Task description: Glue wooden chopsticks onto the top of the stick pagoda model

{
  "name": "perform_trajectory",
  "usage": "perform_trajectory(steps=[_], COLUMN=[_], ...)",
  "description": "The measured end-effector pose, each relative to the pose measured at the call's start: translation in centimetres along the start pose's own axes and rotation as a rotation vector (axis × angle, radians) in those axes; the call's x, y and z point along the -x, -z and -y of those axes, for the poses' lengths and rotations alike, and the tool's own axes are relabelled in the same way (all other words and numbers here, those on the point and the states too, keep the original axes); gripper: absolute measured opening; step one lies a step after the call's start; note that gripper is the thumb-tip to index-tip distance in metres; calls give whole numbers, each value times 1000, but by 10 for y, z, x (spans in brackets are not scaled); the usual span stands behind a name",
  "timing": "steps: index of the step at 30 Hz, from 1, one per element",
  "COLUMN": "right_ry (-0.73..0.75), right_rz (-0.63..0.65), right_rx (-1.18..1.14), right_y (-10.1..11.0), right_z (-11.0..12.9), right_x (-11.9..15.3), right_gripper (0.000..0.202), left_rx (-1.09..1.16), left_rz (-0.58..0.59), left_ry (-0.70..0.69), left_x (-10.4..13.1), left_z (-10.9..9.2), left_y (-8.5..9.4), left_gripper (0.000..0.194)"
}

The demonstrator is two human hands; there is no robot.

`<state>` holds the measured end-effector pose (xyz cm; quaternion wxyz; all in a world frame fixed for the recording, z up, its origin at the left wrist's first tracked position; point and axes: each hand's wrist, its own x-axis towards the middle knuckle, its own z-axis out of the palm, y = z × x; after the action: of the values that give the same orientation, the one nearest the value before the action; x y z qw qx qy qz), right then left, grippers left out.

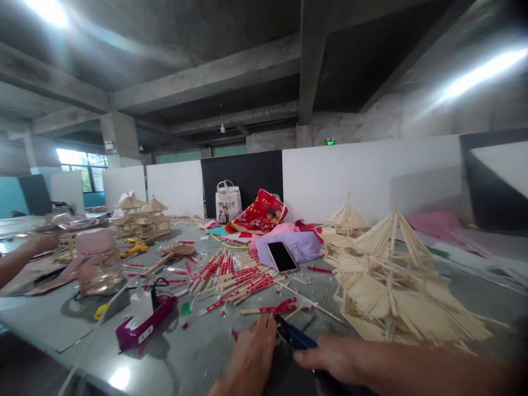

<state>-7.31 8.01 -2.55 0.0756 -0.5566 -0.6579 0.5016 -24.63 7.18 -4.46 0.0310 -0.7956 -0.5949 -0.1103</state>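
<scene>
Low in the middle of the head view, my left hand (253, 349) has its fingers pinched together beside the jaws of a dark blue cutting tool. What sits between those fingers is too small to make out. My right hand (330, 355) is wrapped round the handles of the dark blue tool (297, 336), whose tip points up and left to my left fingertips. Just beyond the tip lies a stick with red wrapping (264, 311). Further back spreads a pile of wooden sticks with red paper sleeves (247, 280).
Wooden stick pavilion models stand at the right (396, 280) and back left (152, 217). A purple power strip (146, 324), pink-lidded jug (99, 264), phone (282, 257) and red bag (262, 212) lie around. Another person's hand (43, 242) shows at far left.
</scene>
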Motion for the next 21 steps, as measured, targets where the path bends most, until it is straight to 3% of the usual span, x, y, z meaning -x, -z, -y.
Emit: perform_trajectory(steps=[6,11,21], right_ry=[92,38,2], right_rz=[-163,-145,-182], right_rx=[147,231,263], right_y=[2,6,11], right_z=[9,19,11], right_x=[26,40,37], right_gripper=[22,25,29], left_rx=[-43,-52,-25], left_rz=[-53,-68,-130], left_ry=[-13,-4,-62], left_x=[6,8,10], left_z=[2,1,3], left_y=[-1,0,-4], left_gripper=[27,28,29])
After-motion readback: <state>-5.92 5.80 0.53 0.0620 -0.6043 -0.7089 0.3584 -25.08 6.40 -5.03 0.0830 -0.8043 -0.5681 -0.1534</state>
